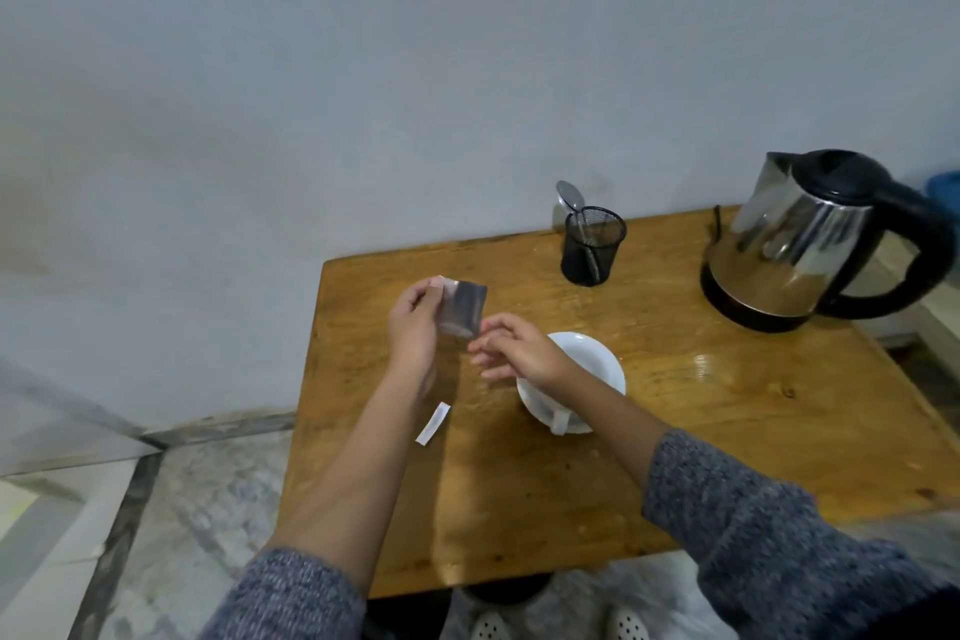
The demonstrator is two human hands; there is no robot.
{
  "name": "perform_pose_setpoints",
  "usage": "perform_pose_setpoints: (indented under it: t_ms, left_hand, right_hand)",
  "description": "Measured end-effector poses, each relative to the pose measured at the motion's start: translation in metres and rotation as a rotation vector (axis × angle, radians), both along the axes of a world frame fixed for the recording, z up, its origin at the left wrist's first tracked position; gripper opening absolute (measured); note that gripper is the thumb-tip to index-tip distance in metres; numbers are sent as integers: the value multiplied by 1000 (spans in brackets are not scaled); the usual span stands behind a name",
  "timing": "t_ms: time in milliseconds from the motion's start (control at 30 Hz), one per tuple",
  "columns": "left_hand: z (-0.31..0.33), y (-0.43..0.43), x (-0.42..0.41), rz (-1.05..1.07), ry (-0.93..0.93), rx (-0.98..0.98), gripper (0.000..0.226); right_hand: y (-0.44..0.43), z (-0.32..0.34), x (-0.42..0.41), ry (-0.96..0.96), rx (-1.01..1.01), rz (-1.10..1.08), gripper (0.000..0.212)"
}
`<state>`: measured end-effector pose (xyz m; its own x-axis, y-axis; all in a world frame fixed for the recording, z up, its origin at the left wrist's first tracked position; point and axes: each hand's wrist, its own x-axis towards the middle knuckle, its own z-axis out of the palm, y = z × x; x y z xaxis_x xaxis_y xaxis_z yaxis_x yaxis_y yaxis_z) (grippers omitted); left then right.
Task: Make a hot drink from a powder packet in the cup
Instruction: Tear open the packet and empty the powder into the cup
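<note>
My left hand (413,322) pinches a small silvery powder packet (461,307) by its upper left corner and holds it up above the wooden table (675,431). My right hand (514,348) hovers just right of the packet's lower edge, fingers spread, with nothing in it. A white cup (587,364) with its handle toward me stands on the table, partly hidden under my right wrist. A torn-off white strip (432,424) lies on the table below my left forearm.
A steel electric kettle (800,239) with a black lid and handle stands at the back right. A black mesh holder (592,244) with a metal spoon (571,198) stands at the back by the wall. The table's left edge drops to a tiled floor.
</note>
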<state>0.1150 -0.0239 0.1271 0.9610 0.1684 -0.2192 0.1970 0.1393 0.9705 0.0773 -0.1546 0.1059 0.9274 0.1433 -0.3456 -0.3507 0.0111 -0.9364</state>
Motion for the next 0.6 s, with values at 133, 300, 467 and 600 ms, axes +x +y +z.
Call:
perform_pose_setpoints:
  t_ms: [133, 300, 467, 600]
  left_hand:
    - [17, -34, -1, -55, -29, -82, 14]
    - [32, -62, -5, -265, -96, 17, 14]
    - [29, -83, -9, -534, -111, 238, 31]
    - [22, -97, -11, -642, -60, 416, 43]
  right_hand:
    - [-30, 20, -2, -174, -59, -73, 12]
    - [-78, 41, -3, -209, -107, -243, 4]
    - [-107, 44, -3, -66, 122, -532, 15]
    - [-118, 29, -8, 56, 51, -516, 10]
